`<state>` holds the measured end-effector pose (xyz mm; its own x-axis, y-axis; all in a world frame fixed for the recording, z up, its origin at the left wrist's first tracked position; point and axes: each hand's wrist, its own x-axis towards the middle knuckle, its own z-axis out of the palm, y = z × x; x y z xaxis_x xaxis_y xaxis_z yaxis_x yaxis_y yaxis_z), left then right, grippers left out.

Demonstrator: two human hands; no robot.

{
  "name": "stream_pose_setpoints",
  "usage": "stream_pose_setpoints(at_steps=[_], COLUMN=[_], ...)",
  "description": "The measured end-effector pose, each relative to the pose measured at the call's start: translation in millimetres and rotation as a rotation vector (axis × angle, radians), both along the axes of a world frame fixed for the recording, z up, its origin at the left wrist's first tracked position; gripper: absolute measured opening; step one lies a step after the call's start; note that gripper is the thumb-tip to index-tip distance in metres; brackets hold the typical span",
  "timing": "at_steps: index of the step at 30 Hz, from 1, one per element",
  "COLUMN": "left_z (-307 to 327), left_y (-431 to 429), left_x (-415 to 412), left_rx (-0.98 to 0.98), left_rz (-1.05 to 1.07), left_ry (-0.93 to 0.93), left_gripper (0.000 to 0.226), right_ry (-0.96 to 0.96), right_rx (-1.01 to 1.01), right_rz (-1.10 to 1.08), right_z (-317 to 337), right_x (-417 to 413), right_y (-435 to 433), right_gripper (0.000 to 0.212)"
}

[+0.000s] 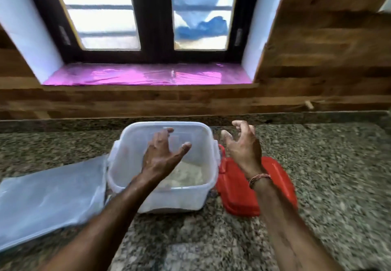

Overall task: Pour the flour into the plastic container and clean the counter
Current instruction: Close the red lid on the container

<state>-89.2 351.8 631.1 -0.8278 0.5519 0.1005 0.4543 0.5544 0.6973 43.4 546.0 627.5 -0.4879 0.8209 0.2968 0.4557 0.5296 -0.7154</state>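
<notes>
Across the lower frame runs the speckled granite counter [317, 165], hard and mottled. At lower left lies a limp, greyish plastic bag [48, 203], flat and apparently emptied. Centre frame sits the translucent plastic container [127, 154], square with rounded corners, and the glossy red lid [237, 196] lies just right of it. Both hands hold nothing: the left hand [160, 154] hovers spread over the container, the right hand [243, 145] loosely clawed above the lid. Pale flour [188, 174] lies shallow inside. Palms are best dusted over the opening, so stray powder falls in.

A home kitchen: speckled grey granite worktop [317, 165] along a wood-panelled wall [317, 59], beneath a dark-framed window [155, 16].
</notes>
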Motion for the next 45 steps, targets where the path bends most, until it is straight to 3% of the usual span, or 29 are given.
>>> stream_pose_setpoints(at_steps=[4,10,15,21,23,27,30,36,40,43,45], left_z=[-12.8,-17.3,-13.6,-13.1,-12.5,-12.9,-12.7,-13.9,-13.5,-7.3,4.9], left_y=[53.8,86.6,87.2,88.2,88.0,85.3,83.4,81.3,78.1,75.3,76.0], left_x=[41.4,63.6,66.3,65.9,67.0,66.2,65.2,63.8,57.7,53.0,45.8], left_rx=[-0.148,-0.219,-0.186,-0.161,-0.152,-0.114,-0.11,-0.074,0.041,0.098,0.225], left_rz=[-0.141,-0.162,-0.131,-0.123,-0.131,-0.156,-0.168,-0.182,-0.249,-0.259,-0.191], left_ry=[-0.158,-0.114,-0.109,-0.118,-0.117,-0.16,-0.168,-0.236,-0.4,-0.428,-0.455], left_gripper=[0.089,0.058,0.052,0.049,0.047,0.044,0.043,0.046,0.071,0.108,0.118], right_ry=[-0.251,-0.633,-0.62,-0.578,-0.493,-0.045,0.174,0.329,0.472,0.566,0.61], right_rx=[-0.161,-0.465,-0.591,-0.588,-0.665,-0.965,-1.097,-0.951,-0.896,-0.883,-0.899], right_rz=[-0.127,-0.332,-0.314,-0.247,-0.273,-0.304,-0.256,-0.193,-0.198,-0.179,-0.151], right_z=[-56.2,-132.4,-175.8,-183.6,-190.7,-194.0,-168.5,-103.9,-35.8,10.8,34.6], right_x=[59.7,120.8,128.1,106.8,107.5,128.4,139.0,165.5,183.4,187.6,181.4], right_y=[53.0,114.7,136.4,126.3,130.3,140.0,133.1,148.9,158.2,146.1,132.1], right_gripper=[0.057,0.107,0.13,0.112,0.103,0.104,0.082,0.085,0.103,0.093,0.083])
